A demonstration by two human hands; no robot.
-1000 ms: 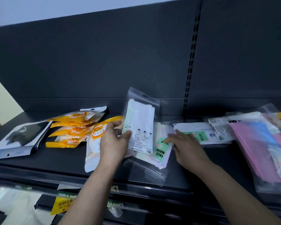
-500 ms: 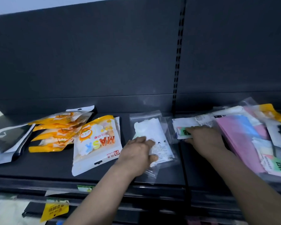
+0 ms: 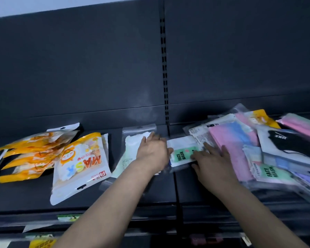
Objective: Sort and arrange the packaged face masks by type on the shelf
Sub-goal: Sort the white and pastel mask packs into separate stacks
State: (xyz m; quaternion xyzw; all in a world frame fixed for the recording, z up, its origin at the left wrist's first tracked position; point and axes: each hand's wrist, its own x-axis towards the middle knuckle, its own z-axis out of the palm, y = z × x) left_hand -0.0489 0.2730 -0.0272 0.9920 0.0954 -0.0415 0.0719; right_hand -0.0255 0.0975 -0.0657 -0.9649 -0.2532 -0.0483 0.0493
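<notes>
On the dark shelf (image 3: 141,194) lies a clear pack of white masks (image 3: 132,144); my left hand (image 3: 151,153) rests on it with its fingers stretched toward the back. Right beside it is a white pack with a green FACE MASK label (image 3: 182,154). My right hand (image 3: 211,161) lies flat on that pack's right end, fingers spread. A white and orange MASK pack (image 3: 79,165) sits to the left, next to a stack of orange packs (image 3: 30,151).
A mixed pile covers the right of the shelf: a pink and blue pack (image 3: 233,145), a black mask pack (image 3: 290,142), another green-label pack (image 3: 268,173). The dark back panel with a slotted post (image 3: 164,77) rises behind. Price tags hang along the front edge.
The clear pack, held upright a second ago, now lies flat, and my left hand has slid farther back on it. My right hand drew back, uncovering the green label.
</notes>
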